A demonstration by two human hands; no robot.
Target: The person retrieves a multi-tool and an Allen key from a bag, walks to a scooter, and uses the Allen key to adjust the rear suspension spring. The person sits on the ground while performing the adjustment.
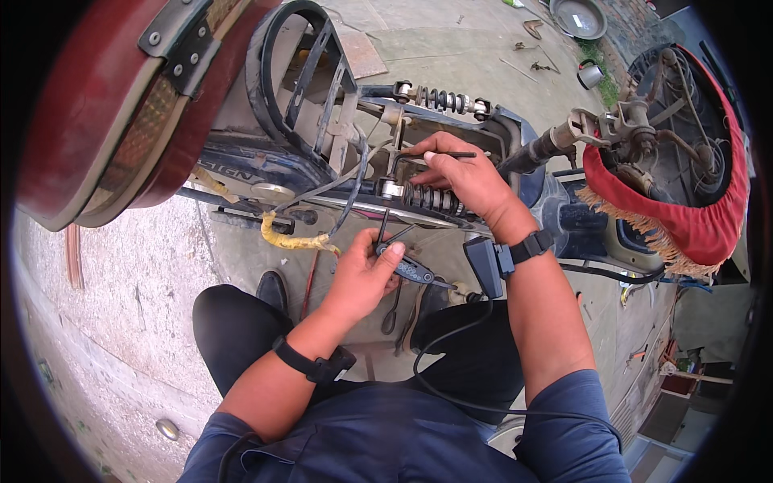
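My right hand point(475, 181) grips a black L-shaped hex key point(457, 154), whose bent end goes down toward a silver shock-absorber mount point(392, 188) on the dark vehicle frame. A coiled spring point(435, 200) lies just beneath my fingers. Lower and to the left, my left hand point(358, 278) is closed on a folding hex-key set point(411, 268), one key pointing up toward that mount; whether its tip touches cannot be told. Yellow-wrapped tubing point(282, 240) hangs beside this hand. A second spring shock point(443, 101) sits farther back.
A red padded case point(97, 113) fills the upper left. At right, a wheel-like part with a red fringed cover point(708, 233) adjoins the frame. A metal basin point(578, 18) and a kettle point(589, 76) stand on the ground behind. Long red-handled tools point(310, 282) lie below the frame.
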